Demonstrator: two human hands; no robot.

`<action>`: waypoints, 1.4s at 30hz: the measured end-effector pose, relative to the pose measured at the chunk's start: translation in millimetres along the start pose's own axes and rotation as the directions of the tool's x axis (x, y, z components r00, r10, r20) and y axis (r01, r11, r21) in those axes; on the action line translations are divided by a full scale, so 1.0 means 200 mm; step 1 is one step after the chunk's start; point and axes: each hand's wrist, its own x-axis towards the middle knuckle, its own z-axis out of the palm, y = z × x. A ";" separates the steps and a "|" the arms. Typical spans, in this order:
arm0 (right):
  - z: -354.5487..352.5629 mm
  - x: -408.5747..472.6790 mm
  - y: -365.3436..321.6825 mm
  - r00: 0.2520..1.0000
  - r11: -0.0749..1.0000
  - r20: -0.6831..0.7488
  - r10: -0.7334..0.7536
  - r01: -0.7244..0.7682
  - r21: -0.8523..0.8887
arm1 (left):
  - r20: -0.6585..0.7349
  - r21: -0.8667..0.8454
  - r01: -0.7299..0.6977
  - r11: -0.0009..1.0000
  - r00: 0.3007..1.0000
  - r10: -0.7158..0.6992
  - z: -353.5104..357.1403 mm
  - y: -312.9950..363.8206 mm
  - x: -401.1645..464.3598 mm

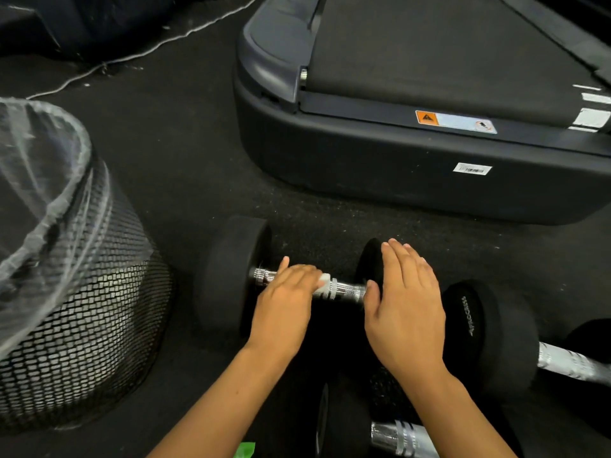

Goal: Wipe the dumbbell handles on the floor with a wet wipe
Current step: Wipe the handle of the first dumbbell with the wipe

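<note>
Lying on dark speckled gym floor, a mesh bin sits left of the hands. Left hand presses a white wipe on the dumbbell handle; right hand rests flat, fingers straight, on its end. Beyond, a treadmill bears an orange warning label. The dumbbell to the right carries unreadable lettering.

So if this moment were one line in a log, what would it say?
step: wiping handle | left hand: presses wet wipe on it | right hand: flat on dumbbell's right weight | other dumbbells: untouched
</note>
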 end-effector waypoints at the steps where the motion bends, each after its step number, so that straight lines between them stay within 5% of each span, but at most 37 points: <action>1: 0.00 0.00 0.00 1.000 1.000 -0.002 0.000 0.000 0.000 | 0.007 -0.009 -0.018 1.000 1.000 0.018 0.00 0.00 0.01; 8: -0.01 0.00 0.00 1.000 1.000 0.018 0.006 -0.006 -0.009 | -0.090 0.027 0.041 0.999 0.995 -0.038 0.02 -0.04 -0.06; 19: 0.00 0.01 0.00 1.000 1.000 0.010 0.012 -0.012 -0.017 | -0.172 -0.116 -0.127 0.985 0.979 0.106 0.09 -0.04 -0.10; 25: 0.00 0.02 0.00 1.000 1.000 0.021 0.011 -0.010 -0.026 | 0.092 -0.041 -0.049 0.998 0.994 0.052 0.00 -0.01 0.11; 30: -0.01 0.00 -0.01 1.000 1.000 0.006 0.012 -0.012 -0.004 | 0.020 -0.056 -0.044 0.997 0.999 0.045 0.00 0.03 0.05; 35: -0.01 0.00 0.00 1.000 1.000 0.018 0.009 -0.009 -0.008 | 0.235 0.113 0.005 0.994 0.971 -0.031 -0.05 0.02 0.18; 42: -0.01 0.00 0.00 1.000 1.000 0.018 0.011 -0.010 -0.017 | 0.190 -0.030 -0.090 0.995 0.977 0.094 -0.02 0.04 0.13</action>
